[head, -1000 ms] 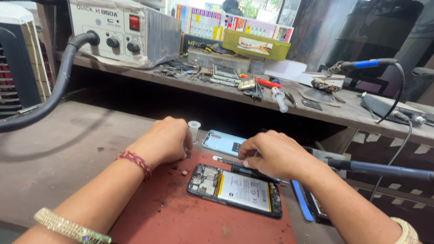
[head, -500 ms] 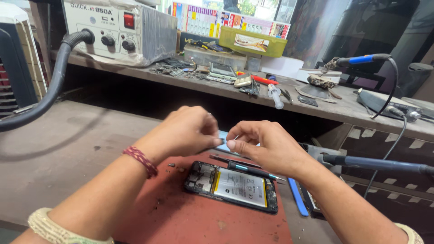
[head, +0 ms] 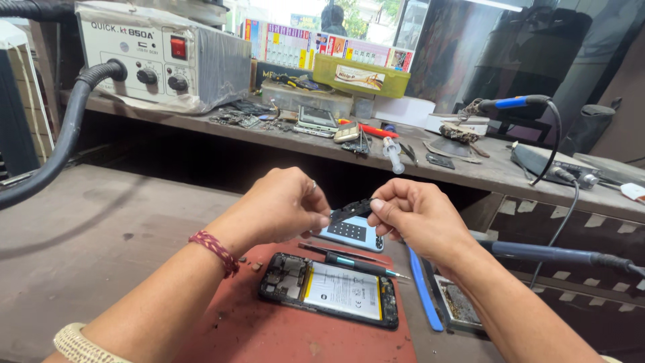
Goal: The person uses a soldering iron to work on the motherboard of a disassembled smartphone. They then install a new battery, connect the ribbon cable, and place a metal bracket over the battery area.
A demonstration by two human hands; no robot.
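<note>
Pretty bright daylight coming in from the window [head: 322,17] at the back, which is a bit blown out. The shelf [head: 470,168] throws a dark shadow underneath, shadows on the tabletop [head: 101,228] are soft, and everything's sharp apart from slight wide-angle bending at the edges.

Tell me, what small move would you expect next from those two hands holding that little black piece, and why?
Probably lowering the small black part toward the opened phone. Both the left hand and the right hand pinch it in the air above the red mat, right over the phone, whose back is off and battery exposed. A screwdriver lies beside the phone, within reach.
</note>
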